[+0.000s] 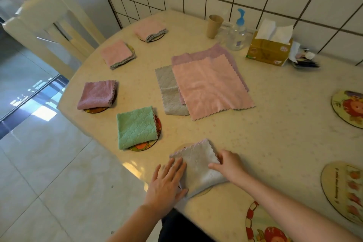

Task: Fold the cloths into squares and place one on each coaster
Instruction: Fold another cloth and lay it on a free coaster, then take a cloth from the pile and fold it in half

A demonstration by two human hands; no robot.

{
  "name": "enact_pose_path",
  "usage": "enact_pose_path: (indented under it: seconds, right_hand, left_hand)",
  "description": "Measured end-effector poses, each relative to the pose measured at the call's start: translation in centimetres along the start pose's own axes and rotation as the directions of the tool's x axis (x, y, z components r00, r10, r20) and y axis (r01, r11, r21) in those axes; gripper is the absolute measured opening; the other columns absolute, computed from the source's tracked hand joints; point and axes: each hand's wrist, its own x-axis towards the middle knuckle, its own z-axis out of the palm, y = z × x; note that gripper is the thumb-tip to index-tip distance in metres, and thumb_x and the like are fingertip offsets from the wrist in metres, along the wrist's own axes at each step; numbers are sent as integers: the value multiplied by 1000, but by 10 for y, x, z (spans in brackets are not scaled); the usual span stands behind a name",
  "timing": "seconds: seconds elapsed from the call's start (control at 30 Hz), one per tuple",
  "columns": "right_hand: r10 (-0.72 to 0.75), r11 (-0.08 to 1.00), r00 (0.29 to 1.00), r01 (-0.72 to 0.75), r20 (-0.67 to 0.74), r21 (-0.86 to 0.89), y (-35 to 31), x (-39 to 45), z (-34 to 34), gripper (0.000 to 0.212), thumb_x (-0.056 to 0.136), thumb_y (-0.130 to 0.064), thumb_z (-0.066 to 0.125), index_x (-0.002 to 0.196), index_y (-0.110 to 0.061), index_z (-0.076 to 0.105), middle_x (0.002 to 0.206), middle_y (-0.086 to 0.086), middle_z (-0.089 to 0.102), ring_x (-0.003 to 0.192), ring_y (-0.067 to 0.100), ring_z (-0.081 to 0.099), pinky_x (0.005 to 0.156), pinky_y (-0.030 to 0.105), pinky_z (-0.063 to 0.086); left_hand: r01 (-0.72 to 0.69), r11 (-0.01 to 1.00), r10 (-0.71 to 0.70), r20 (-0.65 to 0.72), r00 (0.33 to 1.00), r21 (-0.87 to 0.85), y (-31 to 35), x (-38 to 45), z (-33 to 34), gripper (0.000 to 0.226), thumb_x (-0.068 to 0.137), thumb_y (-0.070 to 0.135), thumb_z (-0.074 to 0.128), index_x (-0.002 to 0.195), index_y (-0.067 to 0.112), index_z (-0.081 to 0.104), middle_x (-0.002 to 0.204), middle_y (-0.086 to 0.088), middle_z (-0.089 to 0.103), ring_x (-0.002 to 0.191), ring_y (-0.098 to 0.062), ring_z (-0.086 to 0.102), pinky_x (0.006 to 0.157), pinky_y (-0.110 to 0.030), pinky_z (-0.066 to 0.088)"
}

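A folded grey cloth (198, 167) lies on a coaster (204, 191) near the table's front edge, hiding most of it. My left hand (167, 182) rests flat on its left side, fingers apart. My right hand (227, 165) presses its right edge, fingertips on the fabric. Folded cloths sit on coasters along the left: green (135, 129), mauve (96, 94), pink (116, 53) and another pink (149, 30). A stack of unfolded cloths lies mid-table, pink (210, 86) on top, grey (169, 90) and lilac (214, 51) beneath.
Bare coasters lie at the right (348, 108), (343, 188) and front (261, 224). A paper cup (214, 25), pump bottle (237, 33) and tissue box (269, 49) stand by the tiled wall. A chair (49, 23) stands at the table's left.
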Motion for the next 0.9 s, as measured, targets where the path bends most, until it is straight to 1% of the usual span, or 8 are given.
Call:
enact_pose_path:
  seconds: [0.1, 0.23, 0.33, 0.47, 0.6, 0.7, 0.8, 0.9]
  right_hand:
    - [35, 941, 999, -20, 36, -339, -2, 3, -8, 39, 80, -56, 61, 92, -21, 51, 95, -3, 61, 82, 14, 58, 67, 27, 47]
    - [100, 908, 992, -57, 82, -415, 0, 11, -36, 34, 80, -53, 63, 88, -23, 50, 91, -4, 60, 80, 14, 57, 63, 28, 44]
    - [55, 903, 998, -54, -10, -425, 1, 27, -52, 6, 89, -26, 52, 85, -23, 51, 94, -1, 61, 84, 20, 60, 65, 29, 44]
    - [-119, 931, 990, 84, -79, -355, -16, 57, -68, 5, 91, -18, 49, 92, -21, 52, 102, -1, 56, 89, 19, 55, 73, 34, 49]
    - [-234, 938, 966, 195, -111, -286, -46, 90, -68, 16, 92, -24, 51, 106, -17, 54, 115, -2, 49, 104, 18, 48, 83, 37, 47]
    - [-295, 913, 943, 229, -156, -339, -66, 115, -57, 21, 89, -27, 57, 105, -14, 54, 114, 3, 48, 105, 24, 48, 78, 37, 46]
    - [-346, 857, 917, 222, -201, -465, -81, 133, -43, 37, 67, -39, 76, 88, -14, 58, 93, 6, 56, 84, 27, 57, 63, 33, 46]
    - [-313, 833, 919, 145, -238, -534, -88, 144, -34, 45, 46, -43, 82, 74, -16, 60, 78, 4, 56, 70, 26, 56, 53, 32, 47]
  left_hand:
    - [-40, 999, 40, -2, 999, -2, 0, 8, -12, 69, 76, 67, 43, 132, 26, 53, 135, 6, 54, 121, -19, 55, 93, -43, 50]
    - [-106, 994, 106, -18, 994, -6, -5, 30, -33, 45, 82, 59, 41, 114, 31, 56, 120, 10, 55, 106, -18, 54, 88, -35, 47]
    - [-155, 986, 155, -18, 988, -64, -13, 65, -53, 34, 94, 44, 36, 116, 26, 55, 120, 7, 50, 109, -19, 45, 91, -31, 39]
    - [-194, 975, 183, -101, 978, -108, -37, 122, -73, 30, 88, 28, 49, 114, 19, 59, 117, 2, 53, 109, -22, 48, 88, -35, 45]
    - [-238, 966, 223, -140, 965, -99, -64, 179, -90, 45, 71, 14, 59, 116, 17, 60, 126, -2, 56, 121, -27, 50, 91, -37, 49]
    - [-274, 958, 260, -152, 954, -83, -79, 214, -103, 53, 78, 15, 55, 131, 15, 52, 140, -5, 49, 133, -28, 41, 103, -41, 43]
    - [-318, 946, 310, -121, 943, -56, -93, 241, -107, 55, 77, 24, 36, 126, 12, 59, 133, -8, 56, 125, -32, 51, 96, -43, 48]
    - [-367, 930, 368, -114, 923, 27, -106, 256, -106, 54, 74, 33, 37, 117, 18, 66, 122, -4, 64, 112, -31, 61, 87, -41, 52]
